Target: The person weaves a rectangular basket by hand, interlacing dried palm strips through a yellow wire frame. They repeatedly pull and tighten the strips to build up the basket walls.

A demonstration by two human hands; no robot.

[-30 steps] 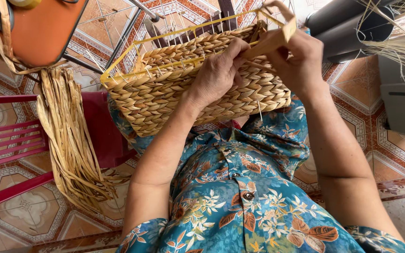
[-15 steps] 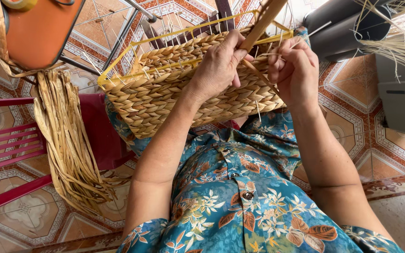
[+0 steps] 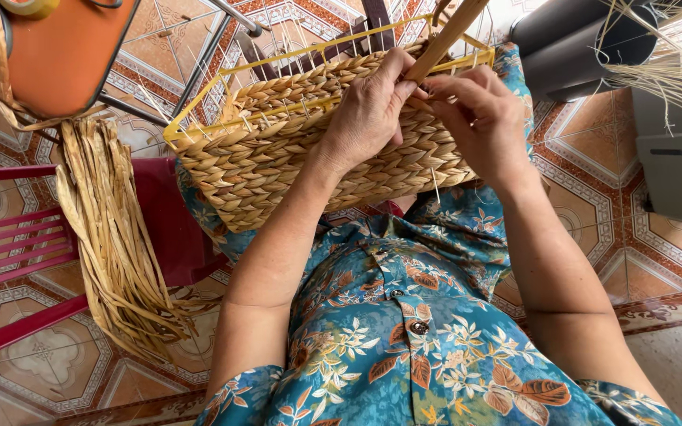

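From the head camera, looking down, a half-made woven basket of tan plaited straw [image 3: 294, 150] lies on the person's lap, on a blue shirt with a leaf and flower print [image 3: 404, 331]. The basket sits on a thin yellow wire frame [image 3: 278, 67], and many thin pale wires stick up from the top edge. I cannot see anything inside the basket.

The left hand [image 3: 369, 110] lies on the basket's top edge with its fingers curled around a flat tan straw strip [image 3: 447, 35]. The right hand [image 3: 483, 122] is just beside it, with bent fingers pinching the bottom of the same strip. The two hands touch each other. The strip points up and away to the top of the picture.

A second ago the strip was short and bent over between the hands at the basket's corner. Half a second ago it already stood up long and straight. The hands sit a little lower on the basket now and closer together.

The basket looks bumpy, with thick twisted rows like braids. A long bundle of dry flat straw [image 3: 112, 244] hangs on the left over a red plastic chair [image 3: 9, 237]. An orange seat with metal legs [image 3: 65, 47] is at the top left. Dark grey tubes [image 3: 578, 43] and thin pale straw stalks [image 3: 672, 55] are at the top right. The floor has patterned brown and white tiles [image 3: 41, 363].
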